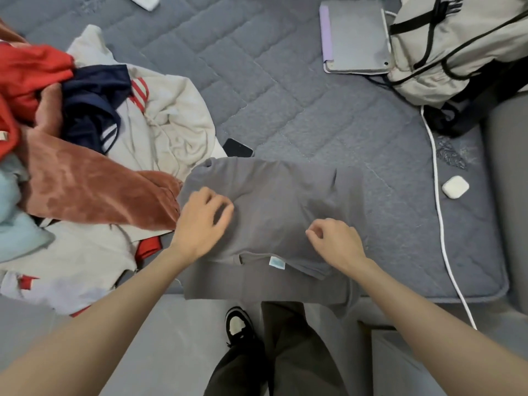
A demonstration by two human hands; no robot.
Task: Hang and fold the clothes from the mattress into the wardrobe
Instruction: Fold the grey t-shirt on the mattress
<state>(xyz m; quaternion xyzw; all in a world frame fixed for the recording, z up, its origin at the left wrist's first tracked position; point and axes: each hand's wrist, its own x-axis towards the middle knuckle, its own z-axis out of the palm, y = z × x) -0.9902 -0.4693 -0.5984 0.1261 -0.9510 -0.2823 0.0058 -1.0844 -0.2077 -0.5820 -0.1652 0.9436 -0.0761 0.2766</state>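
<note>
- Grey shirt (274, 212) spread flat at near edge of mattress (257, 81) – lower hem hanging over the edge.
- Small white and pale-blue tag (277, 262) at the shirt's near fold; print too small to read.
- Left hand (200, 221) on the shirt's left side, fingers bent and blurred; cannot tell whether cloth is pinched.
- Right hand (337, 244) on the shirt's right side, fingers curled in, thumb meeting forefinger; cannot tell if fabric sits between them.
- Heap of clothes to the left: rust fleece (94, 190) touching the shirt's edge, cream hoodie (171, 118), navy garment (91, 104), red garment (31, 72).
- Dark phone (237, 148) just beyond the shirt, partly under the hoodie.
- Tablet (357, 38) in lilac cover beside beige backpack (457, 47), far right.
- White cable (440, 212) running down the right side – white earbud case (455, 186) just beside it.
- No readable brand anywhere.
</note>
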